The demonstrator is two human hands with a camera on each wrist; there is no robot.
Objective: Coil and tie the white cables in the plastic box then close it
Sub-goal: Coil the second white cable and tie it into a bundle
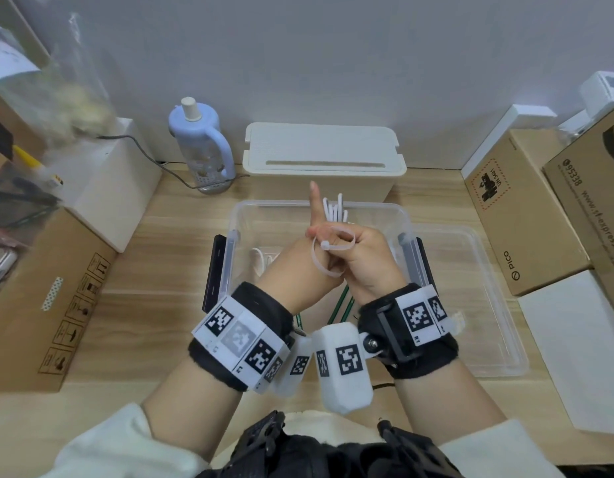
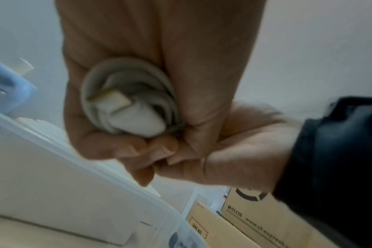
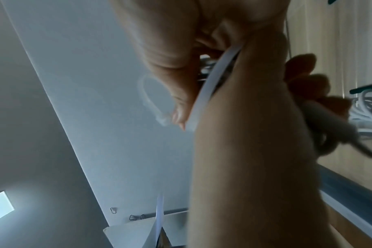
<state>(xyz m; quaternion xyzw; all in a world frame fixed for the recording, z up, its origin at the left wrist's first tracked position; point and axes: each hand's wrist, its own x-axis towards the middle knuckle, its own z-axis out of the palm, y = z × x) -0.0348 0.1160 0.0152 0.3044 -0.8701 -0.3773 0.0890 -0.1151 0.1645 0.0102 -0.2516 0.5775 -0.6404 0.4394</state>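
Note:
Over the clear plastic box (image 1: 237, 215) my two hands meet. The left hand (image 1: 295, 260) grips a small coil of white cable (image 2: 130, 100) with its USB plug tucked inside; in the head view the hands hide this coil. One finger sticks straight up between the hands. A white zip tie (image 1: 333, 248) loops loosely round the hands and coil, and the right hand (image 1: 364, 257) pinches its strap (image 3: 204, 94). Spare white zip ties (image 1: 334, 210) stand at the box's far wall. Another white cable (image 1: 259, 263) lies loose inside the box.
The box's clear lid (image 1: 471, 288) lies on the desk to the right. Behind the box stand a white slotted case (image 1: 324, 157) and a blue bottle (image 1: 200, 143). Cardboard boxes flank the desk at the left (image 1: 40, 305) and right (image 1: 526, 208).

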